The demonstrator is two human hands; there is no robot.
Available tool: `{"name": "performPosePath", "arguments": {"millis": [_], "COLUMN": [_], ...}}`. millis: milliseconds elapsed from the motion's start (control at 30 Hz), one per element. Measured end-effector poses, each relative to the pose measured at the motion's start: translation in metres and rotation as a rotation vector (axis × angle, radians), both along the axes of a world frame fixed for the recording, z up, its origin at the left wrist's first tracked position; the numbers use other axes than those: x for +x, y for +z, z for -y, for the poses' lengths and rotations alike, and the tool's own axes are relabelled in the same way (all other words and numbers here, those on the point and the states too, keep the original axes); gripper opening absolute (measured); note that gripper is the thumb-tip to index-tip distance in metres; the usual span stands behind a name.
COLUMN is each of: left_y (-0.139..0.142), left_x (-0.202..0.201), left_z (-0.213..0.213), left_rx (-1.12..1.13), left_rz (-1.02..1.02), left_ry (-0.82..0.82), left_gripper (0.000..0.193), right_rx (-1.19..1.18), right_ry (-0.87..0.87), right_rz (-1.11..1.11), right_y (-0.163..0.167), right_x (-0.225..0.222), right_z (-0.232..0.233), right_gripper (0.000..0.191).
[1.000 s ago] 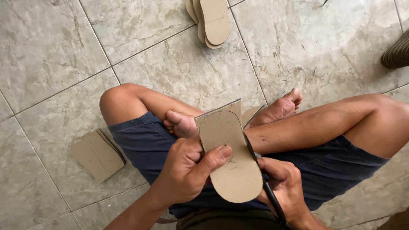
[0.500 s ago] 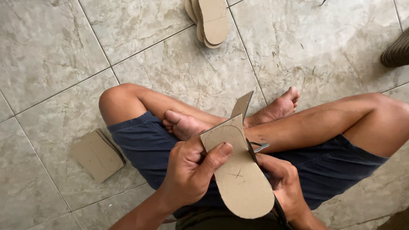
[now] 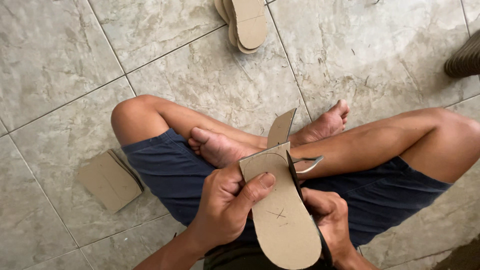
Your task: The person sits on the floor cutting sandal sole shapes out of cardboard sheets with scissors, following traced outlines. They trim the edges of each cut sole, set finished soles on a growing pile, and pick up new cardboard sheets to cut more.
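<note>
My left hand [image 3: 225, 200] is clamped on the cardboard sole blank [image 3: 280, 210] over my lap, right hand [image 3: 327, 212] closed round the scissors [image 3: 300, 167] at its toe curve, so I'd feed card slowly, hugging the line.

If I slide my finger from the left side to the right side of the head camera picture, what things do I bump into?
Stack of square cardboard pieces on the floor → left hand → sole-shaped cardboard piece it holds → scissors → right hand → dark shoe at the right edge.
</note>
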State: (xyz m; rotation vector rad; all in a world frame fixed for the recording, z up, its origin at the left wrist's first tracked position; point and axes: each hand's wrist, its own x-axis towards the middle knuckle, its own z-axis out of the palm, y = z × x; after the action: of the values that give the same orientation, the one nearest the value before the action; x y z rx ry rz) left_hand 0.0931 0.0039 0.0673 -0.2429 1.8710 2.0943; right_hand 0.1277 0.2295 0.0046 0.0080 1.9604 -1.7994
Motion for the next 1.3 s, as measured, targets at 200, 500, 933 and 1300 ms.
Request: {"name": "performPosePath", "arguments": {"millis": [200,500,933,1300], "left_y": [-0.001,0.000,0.005,0.007], "left_x": [0.002,0.005,0.000,-0.003], "left_z": [0.002,-0.007,-0.007,-0.003], "left_rx": [0.044,0.029,0.011,0.038], "left_rz": [-0.024,-0.029,-0.060,-0.011], "left_ry": [-0.052,0.086,0.020,-0.095], "left_gripper": [0.025,0.026,0.023,0.024], "right_rx": [-0.257,-0.283,0.020,-0.160], "right_ry": [-0.008,-0.017,0.019,0.016], "right_rz": [0.127,0.223,-0.145,-0.100], "right_y": [-0.005,0.016,0.010,0.005], "right_x": [-0.002,-0.014,-0.011,-0.015], "right_z": [-0.002,0.013,0.002,0.000], "right_gripper": [0.047,0.059,0.026,0.040]}}
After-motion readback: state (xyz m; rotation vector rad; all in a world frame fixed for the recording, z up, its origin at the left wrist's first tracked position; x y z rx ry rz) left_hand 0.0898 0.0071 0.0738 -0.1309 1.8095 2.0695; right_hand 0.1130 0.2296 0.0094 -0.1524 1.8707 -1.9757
